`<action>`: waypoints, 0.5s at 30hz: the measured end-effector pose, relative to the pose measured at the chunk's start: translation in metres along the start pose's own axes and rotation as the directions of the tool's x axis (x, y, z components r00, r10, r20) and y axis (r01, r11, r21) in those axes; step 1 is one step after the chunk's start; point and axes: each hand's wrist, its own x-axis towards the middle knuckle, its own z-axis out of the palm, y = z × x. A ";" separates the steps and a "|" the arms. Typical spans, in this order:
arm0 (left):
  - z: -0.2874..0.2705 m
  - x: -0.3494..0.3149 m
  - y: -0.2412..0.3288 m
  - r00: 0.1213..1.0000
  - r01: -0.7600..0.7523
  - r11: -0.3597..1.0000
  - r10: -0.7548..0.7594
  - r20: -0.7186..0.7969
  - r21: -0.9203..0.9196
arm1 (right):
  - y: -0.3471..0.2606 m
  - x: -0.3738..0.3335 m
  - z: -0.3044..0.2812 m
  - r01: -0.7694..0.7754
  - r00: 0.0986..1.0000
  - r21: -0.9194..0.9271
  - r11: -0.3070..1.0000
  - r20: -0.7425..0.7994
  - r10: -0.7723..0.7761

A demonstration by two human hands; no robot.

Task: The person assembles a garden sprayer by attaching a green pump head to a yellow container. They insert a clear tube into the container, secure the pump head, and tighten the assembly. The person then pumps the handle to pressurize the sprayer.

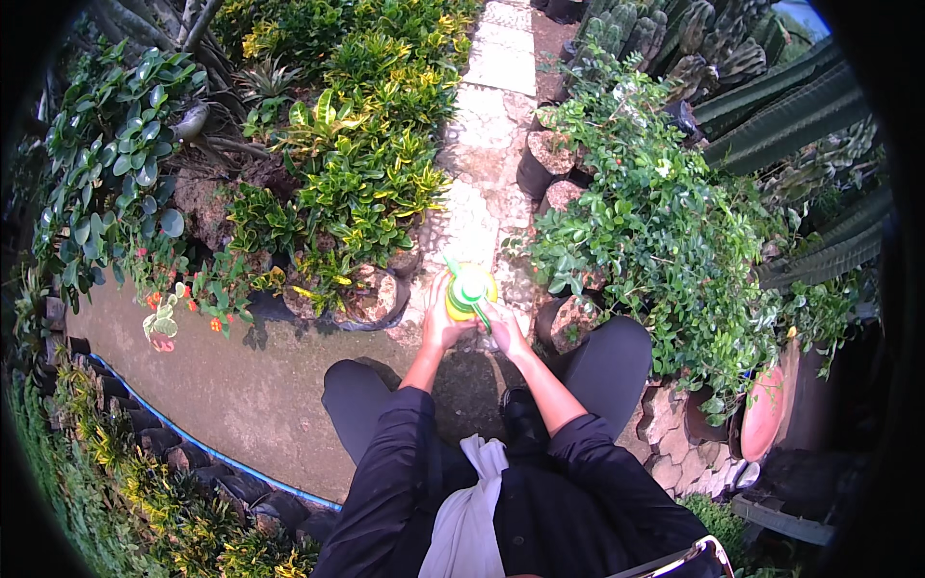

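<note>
A yellow and green spray bottle (471, 285) is held upright between my two hands, just beyond my knees. Its green nozzle points away from me and to the left, and the top is washed out by bright sun. My left hand (440, 314) wraps around the bottle's left side. On the right, my right hand (504, 326) grips it beside the green trigger, which slants down toward the palm. The underside of the bottle is hidden from above.
A pale stone path (487, 125) runs away ahead. Yellow-green potted shrubs (361, 144) line its left, and a leafy bush (646, 193) with pots leans in from the right near tall cacti (785, 111). A blue hose (207, 448) curves along the paved ground at left.
</note>
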 end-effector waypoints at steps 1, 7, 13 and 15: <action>0.000 0.000 0.000 1.000 -0.009 1.000 0.009 -0.005 0.011 | 0.000 0.000 0.000 0.001 1.000 -0.020 1.000 0.002 -0.001; 0.001 0.000 0.002 1.000 -0.002 0.997 0.001 0.010 0.082 | 0.003 0.000 -0.002 0.022 1.000 -0.129 0.991 -0.010 -0.023; 0.000 0.002 0.005 1.000 0.001 1.000 -0.002 0.020 0.025 | -0.019 -0.005 -0.004 0.028 0.994 -0.370 0.929 -0.088 -0.065; -0.001 0.000 -0.005 1.000 -0.009 0.999 0.009 0.005 0.033 | -0.055 -0.016 0.010 0.171 0.904 -0.787 0.593 -0.114 -0.411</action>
